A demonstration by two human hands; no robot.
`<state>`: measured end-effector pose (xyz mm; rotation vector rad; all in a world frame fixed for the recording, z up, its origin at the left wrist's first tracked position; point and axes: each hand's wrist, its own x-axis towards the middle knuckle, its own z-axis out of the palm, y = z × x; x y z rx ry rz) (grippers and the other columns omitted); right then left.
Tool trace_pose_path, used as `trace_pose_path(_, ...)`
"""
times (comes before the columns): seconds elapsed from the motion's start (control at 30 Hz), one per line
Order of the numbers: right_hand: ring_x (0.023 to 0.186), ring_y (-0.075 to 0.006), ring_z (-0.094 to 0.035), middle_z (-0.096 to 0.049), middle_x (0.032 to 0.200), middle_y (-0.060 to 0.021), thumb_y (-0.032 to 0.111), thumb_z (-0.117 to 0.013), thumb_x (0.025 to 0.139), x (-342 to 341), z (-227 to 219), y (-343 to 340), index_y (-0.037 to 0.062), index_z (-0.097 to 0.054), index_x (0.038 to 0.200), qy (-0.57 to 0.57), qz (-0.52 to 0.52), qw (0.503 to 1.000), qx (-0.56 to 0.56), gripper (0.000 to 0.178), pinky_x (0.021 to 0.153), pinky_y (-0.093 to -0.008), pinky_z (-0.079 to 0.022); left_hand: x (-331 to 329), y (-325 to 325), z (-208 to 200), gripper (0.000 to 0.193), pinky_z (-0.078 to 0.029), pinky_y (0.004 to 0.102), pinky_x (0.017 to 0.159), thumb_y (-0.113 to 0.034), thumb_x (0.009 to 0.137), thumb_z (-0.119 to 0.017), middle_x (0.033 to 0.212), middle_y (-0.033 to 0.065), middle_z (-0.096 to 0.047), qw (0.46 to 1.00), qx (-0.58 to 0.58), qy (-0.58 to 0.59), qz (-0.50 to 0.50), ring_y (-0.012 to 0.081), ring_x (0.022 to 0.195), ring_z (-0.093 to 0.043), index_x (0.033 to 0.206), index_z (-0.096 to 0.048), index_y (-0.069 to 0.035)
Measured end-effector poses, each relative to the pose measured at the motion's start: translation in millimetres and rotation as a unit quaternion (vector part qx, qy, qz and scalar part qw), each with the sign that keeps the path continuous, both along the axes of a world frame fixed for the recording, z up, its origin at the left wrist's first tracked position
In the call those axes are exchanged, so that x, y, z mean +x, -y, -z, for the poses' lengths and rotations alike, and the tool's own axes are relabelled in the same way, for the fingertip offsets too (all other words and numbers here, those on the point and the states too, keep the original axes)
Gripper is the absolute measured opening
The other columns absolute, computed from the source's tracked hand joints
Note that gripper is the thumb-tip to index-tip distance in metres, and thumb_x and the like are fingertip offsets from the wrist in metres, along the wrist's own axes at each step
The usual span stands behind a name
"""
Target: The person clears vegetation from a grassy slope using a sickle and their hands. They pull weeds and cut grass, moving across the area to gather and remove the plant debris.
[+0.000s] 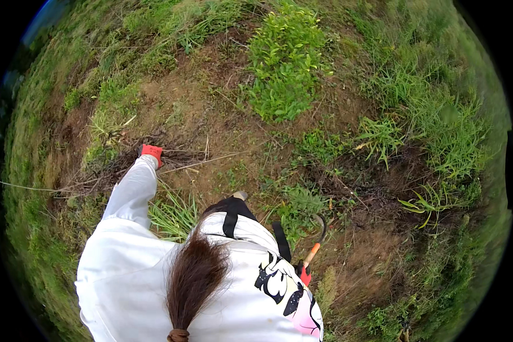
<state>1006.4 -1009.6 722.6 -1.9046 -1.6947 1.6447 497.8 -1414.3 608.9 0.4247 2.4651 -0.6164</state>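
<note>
My left hand (151,153), in a red and dark work glove, reaches out to the left, low over the ground. It is closed on a bundle of dry stalks (102,175), whose thin ends stick out on both sides of the glove. The fingertips are hidden under the back of the hand. At my right side, my right hand (304,275), also in a red and dark glove, is wrapped round the handle of a sickle (312,252). The handle is pale wood with an orange band, and its dark curved blade points away from me.
A leafy green shrub (285,68) stands ahead on bare brown soil (182,91). Tall grass (433,108) grows at the right, and a green tuft (175,216) beside my left arm. Dark dry litter (376,182) lies right of the middle.
</note>
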Motion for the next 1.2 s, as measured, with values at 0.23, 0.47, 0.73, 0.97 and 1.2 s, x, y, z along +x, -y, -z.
trace_pose_path(0.23,0.051,-0.0187,-0.054,-0.055,0.067,-0.0069,0.027,-0.059,0.086,-1.5,28.0,3.4,0.0073,-0.047,0.091,-0.089,0.106,0.988,-0.06,0.023,0.047,-0.0321,-0.045,-6.0,6.3,28.3,0.066,-0.036,0.0496,0.096,-0.045,0.06,-0.073,0.118,0.0091,-0.057,0.989,-0.001,0.055,-0.141,0.0271,0.11,-0.055,0.117,-0.054,-0.019)
trace_pose_path(0.47,0.05,-0.0147,-0.05,-0.052,0.068,-0.0038,0.026,-0.058,0.084,28.1,48.3,14.8,0.0102,-0.047,0.09,-0.121,0.21,0.969,-0.037,0.021,0.044,-0.029,-0.044,-29.0,-40.5,41.8,0.084,-0.027,0.0481,0.103,-0.058,0.055,-0.076,0.137,0.0076,-0.036,0.974,-0.043,0.006,-0.222,0.0287,0.128,-0.031,0.126,-0.047,-0.023)
trace_pose_path(0.73,0.053,-0.0142,-0.052,-0.054,0.072,-0.0021,0.019,-0.059,0.084,39.8,51.3,45.7,0.0095,-0.048,0.093,-0.146,0.349,0.925,0.036,0.017,0.047,-0.0288,-0.046,-64.1,-85.6,103.1,0.065,-0.04,0.0435,0.094,-0.055,0.067,-0.065,0.124,0.0116,-0.051,0.992,0.082,0.053,-0.077,0.029,0.115,-0.048,0.119,-0.054,-0.017)
trace_pose_path(0.97,0.052,-0.0169,-0.053,-0.056,0.073,-0.0051,0.024,-0.056,0.086,56.8,50.8,87.2,0.0102,-0.045,0.095,-0.185,0.538,0.819,0.074,0.019,0.047,-0.0306,-0.046,-112.2,-162.7,170.9,0.059,-0.044,0.038,0.089,-0.05,0.068,-0.068,0.109,0.0136,-0.061,0.96,0.222,0.159,0.054,0.031,0.104,-0.056,0.111,-0.06,-0.012)
trace_pose_path(1.2,0.051,-0.0163,-0.05,-0.053,0.067,-0.0028,0.027,-0.057,0.085,92.6,57.4,99.8,0.0124,-0.048,0.09,-0.153,0.638,0.75,0.083,0.018,0.045,-0.0303,-0.042,-61.4,-273.2,166.3,0.037,-0.047,0.0337,0.082,-0.035,0.069,-0.072,0.096,0.0082,-0.067,0.915,0.304,0.241,0.113,0.0237,0.092,-0.062,0.097,-0.066,-0.011)
